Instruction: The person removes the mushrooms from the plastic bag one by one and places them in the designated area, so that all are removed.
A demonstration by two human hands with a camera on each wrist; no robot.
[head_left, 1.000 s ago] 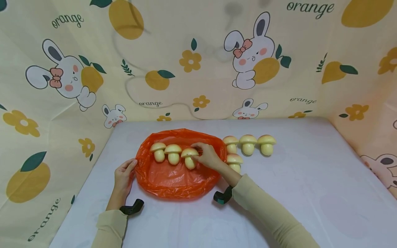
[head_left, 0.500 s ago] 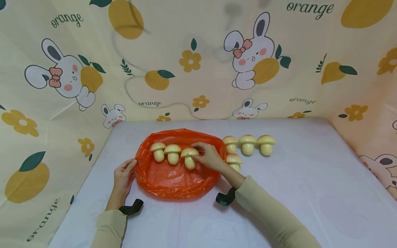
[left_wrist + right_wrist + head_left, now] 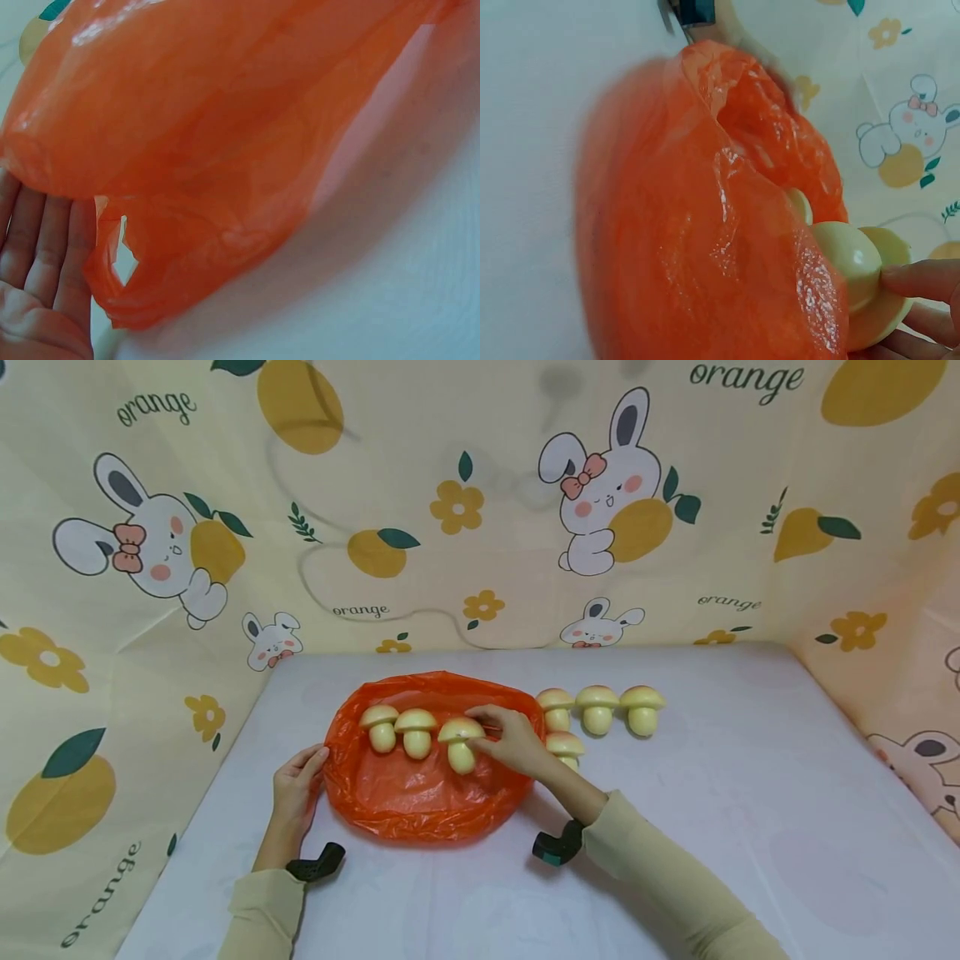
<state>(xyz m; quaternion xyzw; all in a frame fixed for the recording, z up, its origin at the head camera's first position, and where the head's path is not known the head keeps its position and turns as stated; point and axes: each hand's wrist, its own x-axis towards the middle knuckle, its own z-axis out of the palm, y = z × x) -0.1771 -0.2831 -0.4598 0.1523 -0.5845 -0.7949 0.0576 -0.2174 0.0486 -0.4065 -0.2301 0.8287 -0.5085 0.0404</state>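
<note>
An orange plastic bag (image 3: 420, 789) lies spread on the white table, its mouth facing up and its rim rolled. My left hand (image 3: 295, 789) pinches the bag's left rim; in the left wrist view its fingers (image 3: 51, 247) are long, their tips covered by the plastic. Thumb and fingers of my right hand (image 3: 517, 743) grip a toy mushroom (image 3: 461, 745) by its cap, over the right part of the bag's inside. Left of it, two more toy mushrooms, a near one (image 3: 416, 735) and a far-left one (image 3: 380, 728), sit side by side in the bag.
Several toy mushrooms stand right of the bag: a back row ending with a rightmost mushroom (image 3: 642, 710), and a front one (image 3: 564, 748) partly behind the right wrist. Black wrist cameras hang below both wrists. A rabbit-print cloth (image 3: 510, 560) rises behind the table (image 3: 735, 777).
My right hand has shifted slightly right with its mushroom, widening the gap to the neighbouring one. The right forearm has swung a little right. My left hand stays at the bag's rim.
</note>
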